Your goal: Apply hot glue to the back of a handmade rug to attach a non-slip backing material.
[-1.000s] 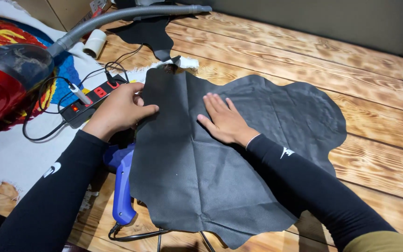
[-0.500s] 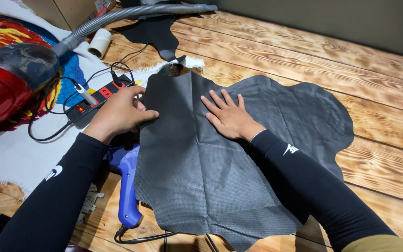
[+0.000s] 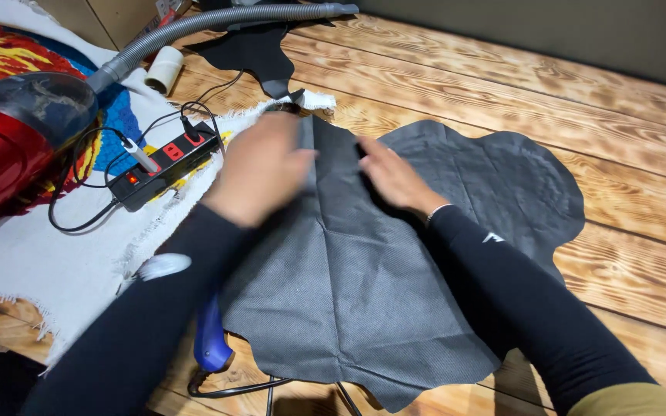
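A large sheet of dark grey fabric [image 3: 364, 293] lies spread and creased on the wooden floor [image 3: 549, 100]. My left hand [image 3: 260, 166] is blurred and rests palm down on the sheet's upper left edge. My right hand [image 3: 395, 173] lies flat on the fabric just to the right of it, fingers pointing to the upper left. Neither hand grips anything. Both arms wear black sleeves. A blue tool [image 3: 211, 343] pokes out from under the sheet's left edge, partly hidden by my left arm.
A red vacuum cleaner [image 3: 9, 139] with a grey hose [image 3: 217, 19] sits at the left on a white cloth [image 3: 48, 262]. A black power strip [image 3: 165, 163] with cables lies beside it. A smaller black fabric piece [image 3: 252, 50] and a tape roll [image 3: 165, 68] lie farther back.
Both hands have slid up along the fabric toward its top edge and come closer together. The view has shifted slightly; the sheet stays spread on the floor.
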